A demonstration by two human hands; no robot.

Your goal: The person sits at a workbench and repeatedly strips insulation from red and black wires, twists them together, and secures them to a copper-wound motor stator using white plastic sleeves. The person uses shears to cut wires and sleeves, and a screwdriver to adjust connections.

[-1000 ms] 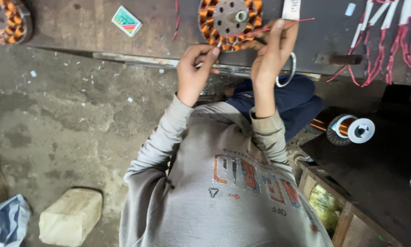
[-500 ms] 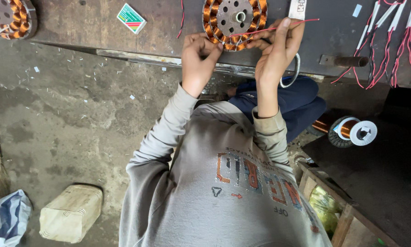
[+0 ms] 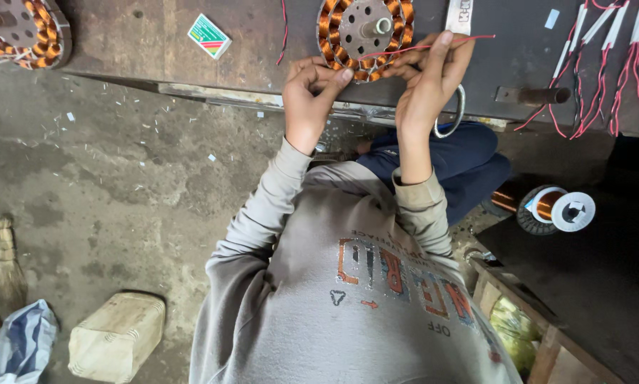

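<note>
Between both hands (image 3: 312,92) (image 3: 426,85), copper-wound stator (image 3: 366,35)

Both arms reach forward; left hand (image 3: 311,96) curled, fingertips pinched; right hand (image 3: 428,89) raised, fingers pinched.

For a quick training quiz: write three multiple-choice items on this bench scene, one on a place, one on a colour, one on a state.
1. Where is the small card?
A. on the bench, left of the wound stator
B. on the floor
C. in a hand

2. What colour are the stator windings?
A. blue
B. copper orange
C. white

3. What does the right hand hold?
A. nothing
B. a broom
C. a thin red wire

Key: A, it lies on the dark bench top; B, the coils shine orange; C, the wire runs pinched between its fingers.
</note>
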